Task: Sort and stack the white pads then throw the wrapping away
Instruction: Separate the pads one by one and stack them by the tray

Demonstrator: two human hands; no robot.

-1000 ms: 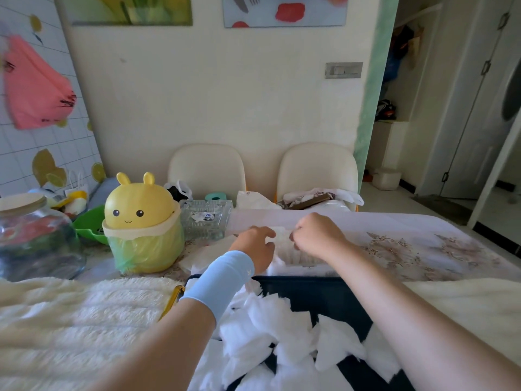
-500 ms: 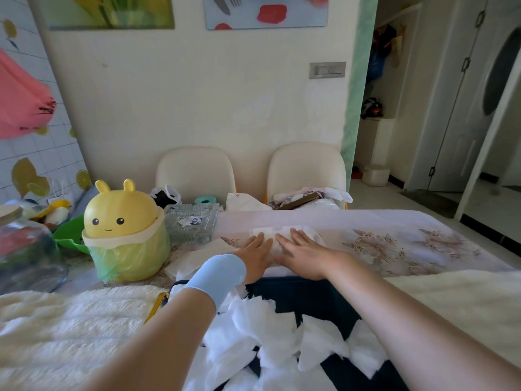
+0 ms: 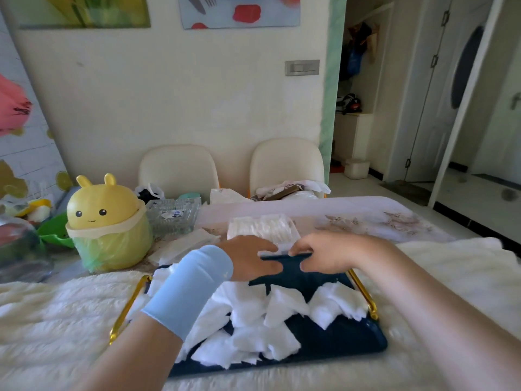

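I see the table [image 3: 423, 221] across mid-frame. A navy tray [image 3: 352, 342] with gold handles fills lower centre, partly hidden by the left forearm, and loose fibrous white pads [image 3: 253, 309] lie heaped in it. Just beyond its far rim sits the wrapped pad stack [image 3: 262, 228], ribbed and blurred. My left hand [image 3: 251, 259] and right hand [image 3: 324, 253], fingers curled, pinch its near edge.
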